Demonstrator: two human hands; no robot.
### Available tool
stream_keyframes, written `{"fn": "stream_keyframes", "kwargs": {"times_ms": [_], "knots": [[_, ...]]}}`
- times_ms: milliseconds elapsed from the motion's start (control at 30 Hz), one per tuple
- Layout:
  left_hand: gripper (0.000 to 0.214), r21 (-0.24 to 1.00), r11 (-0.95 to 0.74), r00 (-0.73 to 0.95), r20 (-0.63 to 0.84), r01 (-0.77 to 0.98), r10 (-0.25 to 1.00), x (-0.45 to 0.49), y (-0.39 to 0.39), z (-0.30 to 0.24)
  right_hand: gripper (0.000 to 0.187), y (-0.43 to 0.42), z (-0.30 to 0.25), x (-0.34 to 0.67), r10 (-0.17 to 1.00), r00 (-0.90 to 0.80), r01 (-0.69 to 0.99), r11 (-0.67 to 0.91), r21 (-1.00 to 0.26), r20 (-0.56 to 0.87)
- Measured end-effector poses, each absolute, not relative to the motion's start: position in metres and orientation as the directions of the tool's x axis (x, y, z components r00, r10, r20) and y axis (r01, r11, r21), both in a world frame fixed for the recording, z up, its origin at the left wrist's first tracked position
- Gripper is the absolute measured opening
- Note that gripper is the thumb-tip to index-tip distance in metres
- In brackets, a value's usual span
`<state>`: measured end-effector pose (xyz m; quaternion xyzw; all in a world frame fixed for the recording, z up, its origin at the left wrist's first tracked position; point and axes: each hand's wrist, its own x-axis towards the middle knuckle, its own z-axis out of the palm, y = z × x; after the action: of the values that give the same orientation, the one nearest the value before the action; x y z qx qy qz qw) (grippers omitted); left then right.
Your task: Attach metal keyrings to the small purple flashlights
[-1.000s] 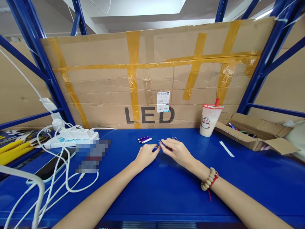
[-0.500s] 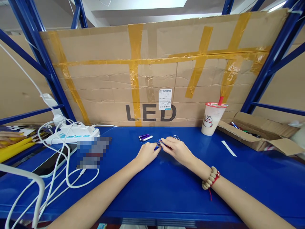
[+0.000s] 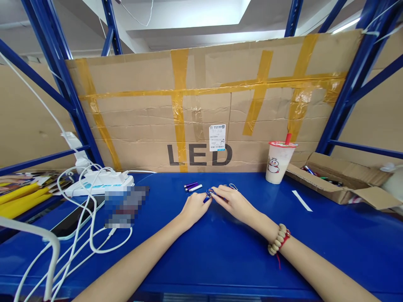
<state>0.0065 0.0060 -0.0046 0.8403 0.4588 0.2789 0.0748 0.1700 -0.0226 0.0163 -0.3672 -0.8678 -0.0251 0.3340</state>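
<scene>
My left hand (image 3: 194,207) is closed, pinching a small shiny blue piece (image 3: 207,196) between thumb and fingers. Against the same piece, from the other side, press the bent fingertips of my right hand (image 3: 233,200). A curved, ring-like part shows at its top; the fingers cover the rest, so its exact kind is unclear. Just beyond my left hand lie a few small metallic cylinders (image 3: 191,186), purple and silver-white. A thin pale loop (image 3: 233,186) rests on the table behind my right hand.
On the right stand a drink cup (image 3: 279,162) with a red straw, a white strip (image 3: 302,200) and an open cardboard box (image 3: 335,192). To the left are a power strip (image 3: 100,186), tangled white cables (image 3: 91,235) and a phone (image 3: 74,220). Taped cardboard (image 3: 145,126) backs the blue table (image 3: 201,260).
The camera view has tilted up slightly, so the scene sits lower. Both hands stay together at the small blue piece, with only slight finger movement.
</scene>
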Motion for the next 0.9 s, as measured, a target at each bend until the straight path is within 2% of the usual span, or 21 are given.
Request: {"fn": "stream_keyframes", "kwargs": {"times_ms": [167, 600, 900], "knots": [[0.025, 0.396, -0.575, 0.425, 0.405, 0.716, 0.809, 0.007, 0.0048, -0.0028, 0.029, -0.0222, 0.0151, 0.1687, 0.65, -0.47, 0.607, 0.729, -0.317, 0.597], [0.027, 0.432, -0.583, 0.406, 0.437, 0.688, 0.803, 0.0071, 0.0081, -0.0062, 0.035, -0.0236, 0.014, 0.1633, 0.712, -0.405, 0.596, 0.681, -0.424, 0.574], [0.033, 0.534, -0.589, 0.401, 0.435, 0.607, 0.806, 0.0059, 0.0128, -0.0103, 0.038, -0.0187, 0.0072, 0.1656, 0.733, -0.4, 0.568, 0.669, -0.48, 0.55]]}}
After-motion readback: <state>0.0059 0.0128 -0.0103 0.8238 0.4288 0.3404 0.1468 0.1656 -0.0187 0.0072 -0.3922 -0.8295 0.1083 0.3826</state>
